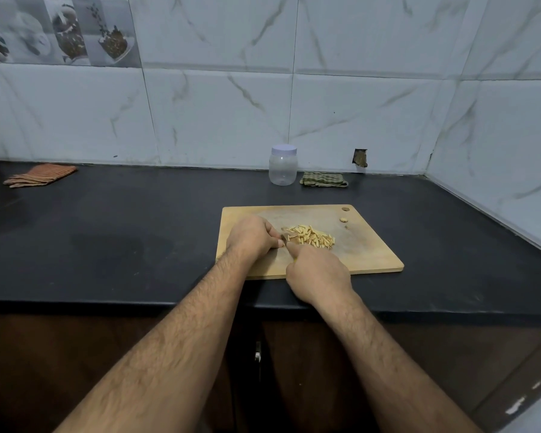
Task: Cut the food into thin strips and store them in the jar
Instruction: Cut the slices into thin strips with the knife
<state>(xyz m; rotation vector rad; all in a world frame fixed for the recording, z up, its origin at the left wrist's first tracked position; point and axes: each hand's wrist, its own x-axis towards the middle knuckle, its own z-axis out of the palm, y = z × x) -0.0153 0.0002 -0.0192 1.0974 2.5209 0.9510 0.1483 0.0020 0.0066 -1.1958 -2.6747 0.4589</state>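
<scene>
Your left hand (253, 237) sits on the left half of the wooden cutting board (369, 254), its fingers curled down over a small piece of food that is mostly hidden beneath them. Your right hand (317, 271) is at the board's near edge, fingers wrapped around a knife (285, 238) of which only a short stretch of blade shows between the two hands. Just beyond the blade, around the middle of the board, lies a loose pile of thin pale strips (311, 238). Two small leftover bits (344, 220) rest near the board's far right corner, below its hanging hole. The clear jar (282, 165), lid on, stands at the back edge of the dark counter (122, 220), against the tiled wall, with a folded green cloth (324, 179) just beside it on the right. A striped orange cloth (41, 175) lies toward the counter's far left corner.
</scene>
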